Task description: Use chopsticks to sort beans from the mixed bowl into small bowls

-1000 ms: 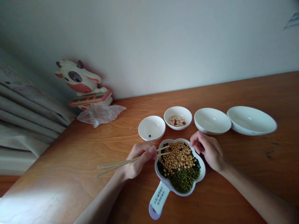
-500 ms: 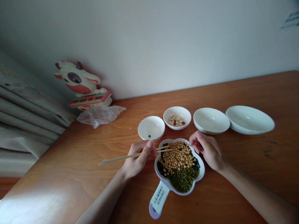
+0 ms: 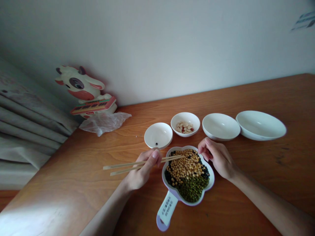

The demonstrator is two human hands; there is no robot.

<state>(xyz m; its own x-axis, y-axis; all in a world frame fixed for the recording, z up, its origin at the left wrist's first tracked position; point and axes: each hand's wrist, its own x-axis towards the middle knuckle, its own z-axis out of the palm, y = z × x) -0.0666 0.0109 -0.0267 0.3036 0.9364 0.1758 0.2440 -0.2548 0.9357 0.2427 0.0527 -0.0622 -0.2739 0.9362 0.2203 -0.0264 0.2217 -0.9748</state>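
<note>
Chopsticks (image 3: pixel 128 165) in left hand (image 3: pixel 142 172), right hand (image 3: pixel 218 157) by dish (image 3: pixel 211 183) — perhaps touching

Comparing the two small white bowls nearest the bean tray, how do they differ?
The left bowl holds one dark bean, while the next bowl holds a small pile of pale seeds with red bits. The left bowl also sits nearer the bean tray. Both are round, white and stand on the wooden table.
</note>
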